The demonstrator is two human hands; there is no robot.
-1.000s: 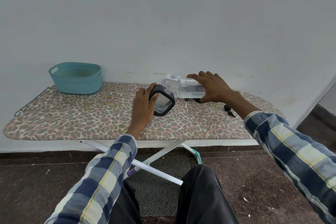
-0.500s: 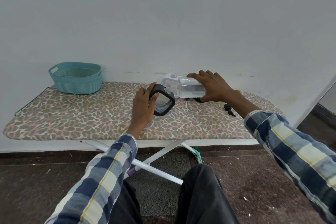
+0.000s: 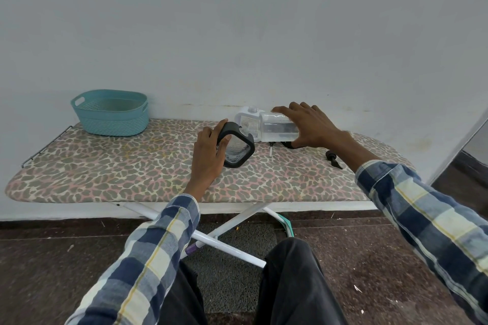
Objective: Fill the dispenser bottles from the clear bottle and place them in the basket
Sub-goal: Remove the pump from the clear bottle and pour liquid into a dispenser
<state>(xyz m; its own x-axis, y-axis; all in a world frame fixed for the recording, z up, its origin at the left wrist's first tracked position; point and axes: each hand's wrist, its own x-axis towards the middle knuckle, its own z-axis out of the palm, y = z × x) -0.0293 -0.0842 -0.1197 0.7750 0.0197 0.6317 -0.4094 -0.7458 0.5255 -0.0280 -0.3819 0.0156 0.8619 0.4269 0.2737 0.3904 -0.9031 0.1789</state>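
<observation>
Your left hand (image 3: 208, 152) grips one black-framed dispenser bottle (image 3: 237, 145), tilted, near the middle of the ironing board (image 3: 105, 166). Just behind, your right hand (image 3: 309, 124) curls over one clear bottle (image 3: 277, 126), held on its side. One white dispenser bottle (image 3: 247, 117) stands at the far edge. One pump head (image 3: 333, 158) lies right. One teal basket (image 3: 111, 112) sits at the far left corner.

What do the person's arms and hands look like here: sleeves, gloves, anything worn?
Both arms wear long plaid sleeves in navy, pale blue and cream with thin yellow lines, cuffs ending at the wrists. The left hand and right hand are bare: no gloves, rings or watch visible.
</observation>
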